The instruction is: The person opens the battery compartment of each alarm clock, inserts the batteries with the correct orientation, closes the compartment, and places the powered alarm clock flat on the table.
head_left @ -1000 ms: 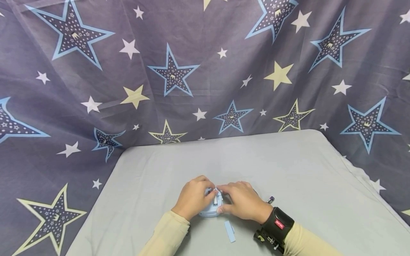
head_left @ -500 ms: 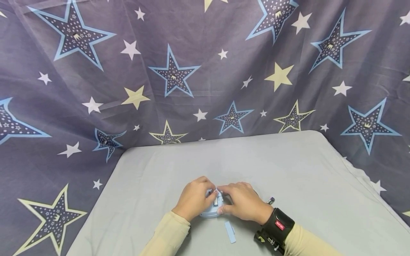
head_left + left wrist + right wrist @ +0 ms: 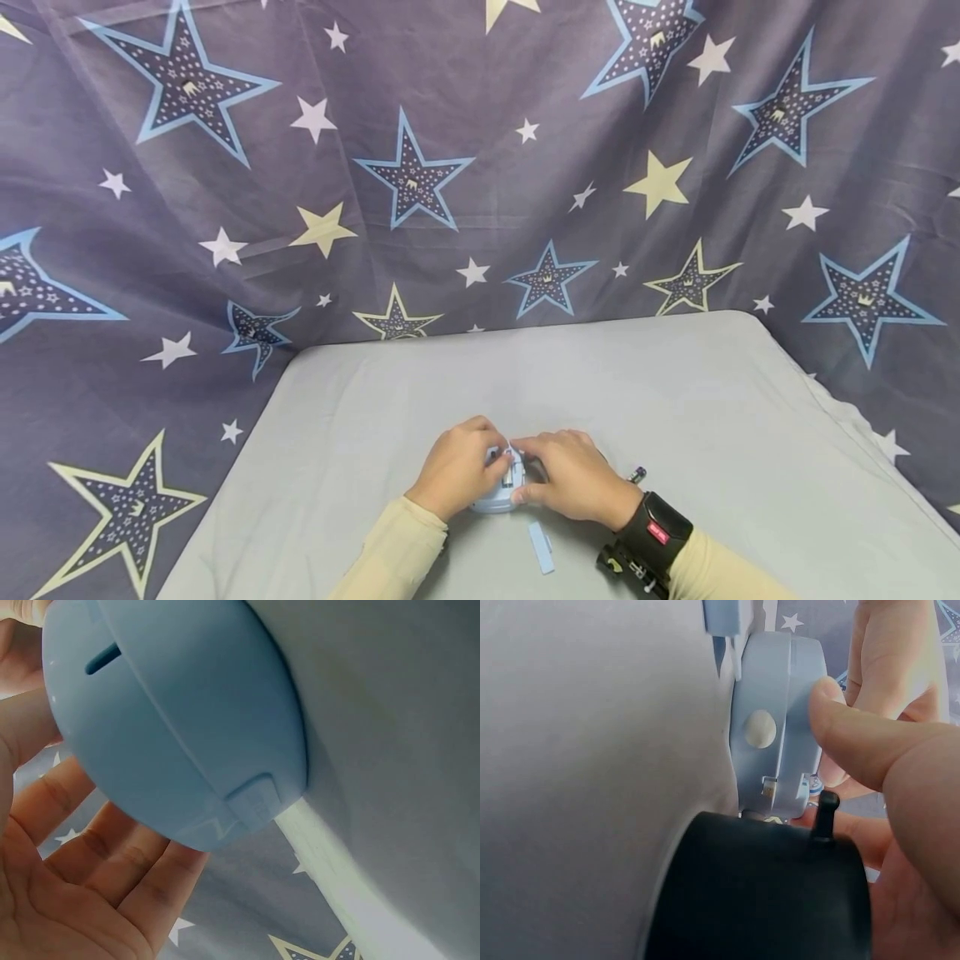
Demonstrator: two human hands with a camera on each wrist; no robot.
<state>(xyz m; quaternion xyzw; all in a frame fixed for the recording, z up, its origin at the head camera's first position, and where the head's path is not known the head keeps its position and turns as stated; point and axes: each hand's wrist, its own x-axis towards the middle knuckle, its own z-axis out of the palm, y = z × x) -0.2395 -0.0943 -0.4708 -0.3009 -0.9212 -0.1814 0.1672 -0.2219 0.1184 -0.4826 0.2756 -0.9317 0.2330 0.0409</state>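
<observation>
Pale-blue device (image 3: 491, 504) in the right hand's (image 3: 573, 477) grip: thumb on near side, index finger at far side. Left hand (image 3: 453, 468) has its thumb at a silver cylinder (image 3: 508, 479) set in the upper face, fingers reaching to the rim; can't tell if it pinches anything. Device is well in from the tabletop's (image 3: 600, 375) far edge, a bit nearer left edge than right. 1 flat blue strip (image 3: 542, 547) just beside it. 1 small dark cylinder (image 3: 637, 475) past the right wrist, toward the right edge. Black strap (image 3: 654, 530) there. Starry curtain (image 3: 480, 75) behind the far edge.
</observation>
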